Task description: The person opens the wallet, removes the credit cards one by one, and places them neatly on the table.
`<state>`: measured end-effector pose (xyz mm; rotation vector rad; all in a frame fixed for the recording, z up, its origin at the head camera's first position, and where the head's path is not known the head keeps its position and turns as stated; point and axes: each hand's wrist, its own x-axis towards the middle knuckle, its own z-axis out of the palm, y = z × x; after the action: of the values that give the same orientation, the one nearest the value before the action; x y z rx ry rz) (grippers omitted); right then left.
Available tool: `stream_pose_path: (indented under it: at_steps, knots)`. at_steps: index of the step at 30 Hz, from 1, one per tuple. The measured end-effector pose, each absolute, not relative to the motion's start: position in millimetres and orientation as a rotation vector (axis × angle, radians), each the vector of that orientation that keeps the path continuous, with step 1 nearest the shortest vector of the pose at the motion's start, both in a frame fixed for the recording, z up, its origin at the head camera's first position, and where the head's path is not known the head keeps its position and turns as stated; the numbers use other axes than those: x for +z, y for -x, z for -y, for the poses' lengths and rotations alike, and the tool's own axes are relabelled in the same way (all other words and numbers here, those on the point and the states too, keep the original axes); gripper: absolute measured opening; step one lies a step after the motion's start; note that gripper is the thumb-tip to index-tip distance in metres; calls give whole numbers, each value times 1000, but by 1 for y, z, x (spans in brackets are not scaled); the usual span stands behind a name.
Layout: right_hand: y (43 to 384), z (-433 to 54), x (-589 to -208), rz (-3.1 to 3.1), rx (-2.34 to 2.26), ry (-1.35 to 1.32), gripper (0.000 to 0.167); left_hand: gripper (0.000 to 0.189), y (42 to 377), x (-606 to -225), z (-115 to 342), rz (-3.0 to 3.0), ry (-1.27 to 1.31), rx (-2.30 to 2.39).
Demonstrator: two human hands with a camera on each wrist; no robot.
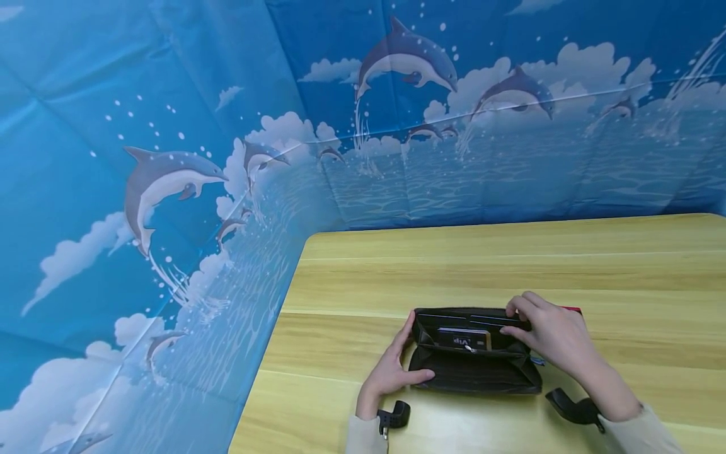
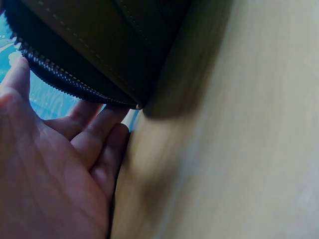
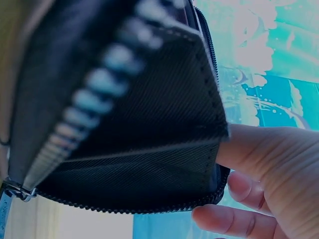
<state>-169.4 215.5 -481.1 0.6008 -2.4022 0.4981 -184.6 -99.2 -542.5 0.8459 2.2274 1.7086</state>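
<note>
A black zip-around wallet stands spread apart on the table, its pockets facing up. Inside it, a dark card marked "Vip" sits in a slot. My left hand holds the wallet's left end, thumb at the near flap and fingers along the far side. In the left wrist view, fingertips touch the toothed zip edge. My right hand pinches the far panel near its right corner. The right wrist view has the thumb inside that panel, with fingers outside.
The wooden table lies under the wallet. Part of a red object shows behind my right hand. A blue tag hangs at the wallet's right end. Dolphin-printed blue sheeting borders the table's left and far sides.
</note>
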Motion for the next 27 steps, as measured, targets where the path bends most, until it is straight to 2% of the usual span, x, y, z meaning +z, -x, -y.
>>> stream_pose_path:
  at_steps: [6,14,15,18,20,27]
  knots:
    - [169,-216,-483,2391,490,-604,57,103,181,-531,99,-2222,-828,1690]
    - [169,-216,-484,2368,498,-577,62,101,183,-535,98,-2210,-866,1722]
    - [169,-216,-484,2372,497,-576,59,102,184,-538,98,-2213,-862,1724]
    - [169,-215,-483,2399,493,-578,35,106,188,-550,98,-2245,-847,1702]
    - [169,-215,-481,2424,493,-578,26,108,190,-558,98,-2263,-827,1683]
    - [169,-214,-477,2502,529,-553,33,110,193,-565,99,-2259,-851,1682]
